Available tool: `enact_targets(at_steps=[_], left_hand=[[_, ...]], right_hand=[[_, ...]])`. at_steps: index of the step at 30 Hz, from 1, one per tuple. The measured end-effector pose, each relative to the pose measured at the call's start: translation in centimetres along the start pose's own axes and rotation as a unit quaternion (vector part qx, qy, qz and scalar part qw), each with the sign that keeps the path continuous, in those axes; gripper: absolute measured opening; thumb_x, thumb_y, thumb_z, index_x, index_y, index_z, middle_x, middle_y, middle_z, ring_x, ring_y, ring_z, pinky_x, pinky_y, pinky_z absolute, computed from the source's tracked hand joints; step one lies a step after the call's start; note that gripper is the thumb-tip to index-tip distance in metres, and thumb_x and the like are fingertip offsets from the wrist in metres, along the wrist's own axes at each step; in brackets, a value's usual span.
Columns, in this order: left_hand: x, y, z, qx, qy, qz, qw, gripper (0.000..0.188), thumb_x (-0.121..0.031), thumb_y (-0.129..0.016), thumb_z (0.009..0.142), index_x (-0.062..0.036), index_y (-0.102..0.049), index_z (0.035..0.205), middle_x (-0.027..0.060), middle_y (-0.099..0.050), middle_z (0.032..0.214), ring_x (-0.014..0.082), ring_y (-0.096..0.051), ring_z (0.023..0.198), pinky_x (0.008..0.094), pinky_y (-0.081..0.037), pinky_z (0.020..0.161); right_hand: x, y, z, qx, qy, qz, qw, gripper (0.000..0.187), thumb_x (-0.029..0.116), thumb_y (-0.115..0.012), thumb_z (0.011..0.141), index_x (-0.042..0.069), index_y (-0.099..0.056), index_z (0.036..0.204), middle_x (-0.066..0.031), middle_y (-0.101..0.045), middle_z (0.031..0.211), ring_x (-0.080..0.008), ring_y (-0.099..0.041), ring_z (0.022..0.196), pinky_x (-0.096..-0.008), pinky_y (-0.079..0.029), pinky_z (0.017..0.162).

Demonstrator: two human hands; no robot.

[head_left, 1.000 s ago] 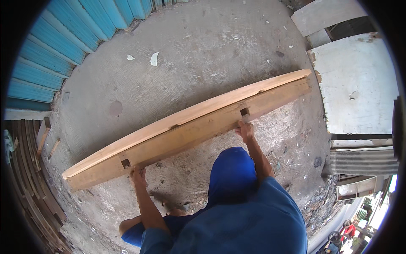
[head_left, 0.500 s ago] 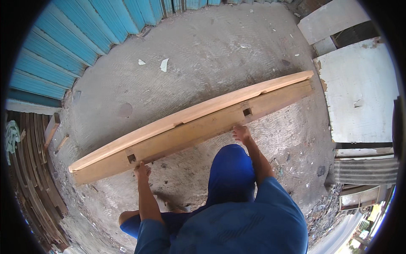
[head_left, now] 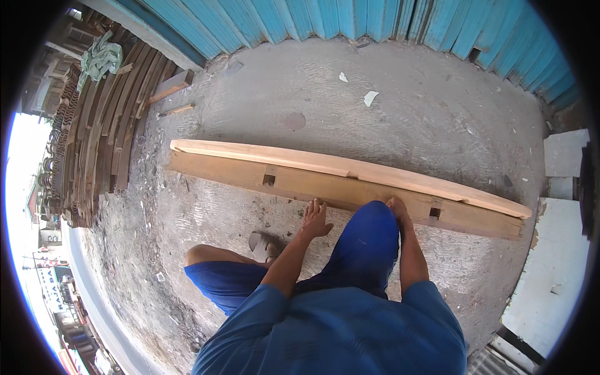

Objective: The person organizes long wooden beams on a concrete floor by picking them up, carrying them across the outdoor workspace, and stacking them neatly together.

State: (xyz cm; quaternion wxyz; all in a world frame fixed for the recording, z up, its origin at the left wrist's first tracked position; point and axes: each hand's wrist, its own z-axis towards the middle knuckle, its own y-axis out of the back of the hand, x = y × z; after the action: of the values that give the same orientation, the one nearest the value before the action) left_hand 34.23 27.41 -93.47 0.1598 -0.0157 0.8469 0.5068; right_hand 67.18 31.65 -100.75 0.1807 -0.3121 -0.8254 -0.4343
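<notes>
A long wooden beam (head_left: 350, 193) lies across the ground in front of me, its brown face cut with square holes. Along its far side runs a paler wooden length (head_left: 312, 162) with small notches in its near edge. My left hand (head_left: 315, 219) is at the beam's near edge, left of my raised knee, fingers spread and holding nothing. Just right of the knee, my right hand (head_left: 400, 211) is at the beam; the knee partly covers it, and its finger grip is unclear.
Blue corrugated metal (head_left: 300, 22) stands along the far side. Old timbers (head_left: 112, 119) are stacked at the left, with a green cloth (head_left: 100, 57) on them. White panels (head_left: 550, 269) lie at the right. My sandalled foot (head_left: 265, 247) rests on the rough concrete (head_left: 212, 237).
My view has turned to the left, so the beam now slopes down to the right. My hands are closer together along the beam, and the left hand's fingers have spread.
</notes>
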Motion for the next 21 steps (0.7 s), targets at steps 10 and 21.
enact_targets(at_steps=[10, 21], left_hand=[[-3.7, 3.4, -1.2, 0.148, -0.103, -0.222, 0.958, 0.087, -0.051, -0.055, 0.079, 0.0020, -0.021, 0.139, 0.0285, -0.030, 0.138, 0.0372, -0.029, 0.130, 0.0419, -0.022, 0.108], [0.2, 25.7, -7.3, 0.038, -0.192, -0.110, 0.974, 0.058, -0.034, -0.059, 0.083, -0.0088, -0.042, 0.132, 0.0217, -0.043, 0.131, 0.0341, -0.040, 0.123, 0.0403, -0.033, 0.103]], right_hand=[[5.5, 5.0, -3.5, 0.038, -0.061, 0.328, 0.942, 0.052, 0.048, -0.061, 0.079, 0.000, -0.064, 0.097, -0.0215, -0.063, 0.093, -0.0223, -0.061, 0.089, -0.0348, -0.046, 0.078], [20.4, 7.3, 0.9, 0.004, 0.078, -0.326, 0.942, 0.078, 0.037, -0.070, 0.069, 0.009, -0.036, 0.134, -0.0198, -0.042, 0.133, -0.0346, -0.037, 0.125, -0.0501, -0.030, 0.102]])
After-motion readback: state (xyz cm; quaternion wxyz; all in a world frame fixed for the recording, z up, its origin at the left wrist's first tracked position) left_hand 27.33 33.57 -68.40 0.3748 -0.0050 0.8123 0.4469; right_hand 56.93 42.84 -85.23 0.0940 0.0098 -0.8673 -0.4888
